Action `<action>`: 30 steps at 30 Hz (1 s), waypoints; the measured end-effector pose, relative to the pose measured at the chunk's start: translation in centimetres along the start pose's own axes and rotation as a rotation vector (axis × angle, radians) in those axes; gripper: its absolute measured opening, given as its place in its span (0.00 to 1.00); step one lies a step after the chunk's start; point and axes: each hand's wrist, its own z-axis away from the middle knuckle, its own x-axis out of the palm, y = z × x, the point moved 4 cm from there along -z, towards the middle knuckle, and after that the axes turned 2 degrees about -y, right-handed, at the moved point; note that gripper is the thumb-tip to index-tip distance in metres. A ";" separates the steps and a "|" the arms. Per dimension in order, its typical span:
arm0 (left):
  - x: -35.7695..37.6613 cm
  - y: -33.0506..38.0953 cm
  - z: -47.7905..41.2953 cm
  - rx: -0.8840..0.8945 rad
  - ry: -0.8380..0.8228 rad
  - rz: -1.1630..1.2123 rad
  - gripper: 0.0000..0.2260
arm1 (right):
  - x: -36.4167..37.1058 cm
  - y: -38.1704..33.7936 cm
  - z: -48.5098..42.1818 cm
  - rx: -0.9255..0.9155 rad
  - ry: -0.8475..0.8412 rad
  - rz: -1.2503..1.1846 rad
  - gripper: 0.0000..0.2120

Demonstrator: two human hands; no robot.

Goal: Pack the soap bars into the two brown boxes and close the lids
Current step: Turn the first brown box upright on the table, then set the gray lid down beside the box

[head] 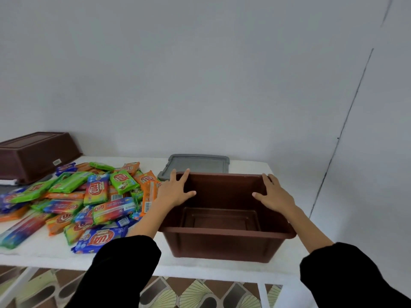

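You've got the white table (55, 252) under your grip, patterned floor tiles (182, 292) lower down, a plain wall (200, 74) beyond, a thin dark line (346, 121) off right.

Soft, even, greyish light, rather dim, washes the pale wall (200, 74). The inside of the brown box (222, 247) lies in dark shade. Wide-angle distortion bends the wall seam (347, 121) (far right) and the front edge of the desk (246, 166). Focus is slightly soft overall, and the black sleeves (124, 263) show as flat dark shapes.

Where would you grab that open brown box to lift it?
Probably the left and right rims, one hand from each side: the open brown box stands upright, its lip juts outward, and the left hand and right hand rest there.
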 end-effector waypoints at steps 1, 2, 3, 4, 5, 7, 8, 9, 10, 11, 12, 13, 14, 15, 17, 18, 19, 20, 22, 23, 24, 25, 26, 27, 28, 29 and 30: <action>0.0 -0.2 -0.2 -0.003 -0.009 0.029 0.34 | -0.1 0.1 -0.1 0.002 -0.009 0.018 0.36; -0.1 -0.4 -0.5 -0.001 -0.013 0.061 0.33 | -0.3 0.1 -0.4 0.008 -0.019 0.049 0.36; -0.3 -0.6 -0.9 0.000 -0.012 0.097 0.32 | -0.8 0.2 -0.7 0.017 -0.028 0.078 0.35; -0.8 -0.8 -1.2 0.004 -0.001 0.142 0.31 | -1.4 0.2 -1.3 0.020 -0.038 0.089 0.35; -1.6 -1.0 -1.7 0.010 0.015 0.198 0.30 | -2.1 0.0 -2.1 0.013 -0.046 0.081 0.34; -3.5 -1.1 -2.9 0.052 0.044 0.308 0.28 | -3.5 -0.9 -4.1 -0.028 -0.052 0.037 0.33; -4.5 -1.2 -3.7 0.085 0.053 0.347 0.27 | -4.1 -1.6 -5.3 -0.061 -0.055 0.011 0.32; -5.5 -1.2 -4.6 0.105 0.052 0.378 0.26 | -4.6 -2.4 -6.6 -0.096 -0.065 -0.012 0.32; -6.2 -1.4 -5.6 0.110 0.046 0.408 0.25 | -4.9 -3.4 -7.9 -0.128 -0.081 -0.032 0.31; -6.7 -1.8 -6.9 0.094 0.033 0.431 0.24 | -5.1 -4.4 -9.2 -0.151 -0.102 -0.053 0.31; -7.0 -2.4 -8.3 0.073 0.015 0.446 0.24 | -5.1 -5.3 -10.6 -0.167 -0.122 -0.072 0.30; -7.1 -3.0 -9.7 0.051 -0.007 0.449 0.24 | -5.0 -6.2 -11.9 -0.177 -0.139 -0.084 0.30; -7.1 -3.6 -11.2 0.036 -0.027 0.454 0.24 | -4.7 -6.9 -13.4 -0.184 -0.159 -0.089 0.30; -6.9 -4.2 -12.6 0.014 -0.053 0.463 0.25 | -4.3 -7.5 -14.6 -0.185 -0.188 -0.086 0.29; -5.9 -5.4 -15.4 -0.036 -0.095 0.488 0.25 | -2.9 -8.1 -17.3 -0.167 -0.245 -0.071 0.30; -5.1 -6.0 -16.6 -0.058 -0.113 0.487 0.25 | -2.0 -8.2 -18.6 -0.147 -0.273 -0.060 0.30; -4.1 -6.5 -17.8 -0.078 -0.132 0.470 0.25 | -1.1 -8.2 -19.8 -0.123 -0.299 -0.040 0.31; -2.9 -6.9 -18.9 -0.092 -0.147 0.451 0.26 | -0.1 -8.1 -21.0 -0.099 -0.319 -0.020 0.31; -0.5 -7.7 -20.8 -0.137 -0.193 0.393 0.28 | 1.7 -7.7 -22.7 -0.043 -0.363 0.023 0.33; 0.6 -7.9 -21.4 -0.164 -0.212 0.346 0.29 | 2.6 -7.4 -23.3 -0.016 -0.380 0.041 0.34; 1.6 -8.2 -22.1 -0.190 -0.220 0.310 0.30 | 3.4 -7.3 -23.8 0.005 -0.391 0.059 0.34; 2.7 -8.4 -22.8 -0.223 -0.235 0.299 0.32 | 4.0 -7.3 -24.0 0.021 -0.402 0.071 0.35; 3.6 -8.7 -23.4 -0.261 -0.255 0.300 0.34 | 4.7 -7.2 -24.5 0.034 -0.416 0.082 0.35; 4.4 -8.9 -23.9 -0.295 -0.278 0.303 0.36 | 5.0 -7.3 -24.7 0.042 -0.434 0.086 0.36; 5.1 -9.1 -24.3 -0.313 -0.298 0.310 0.38 | 5.4 -7.3 -24.8 0.048 -0.463 0.073 0.37; 5.5 -9.0 -24.3 -0.331 -0.318 0.325 0.38 | 5.8 -7.5 -24.8 0.053 -0.499 0.031 0.37; 5.7 -8.7 -24.2 -0.347 -0.327 0.341 0.38 | 6.4 -7.7 -25.0 0.056 -0.533 -0.041 0.38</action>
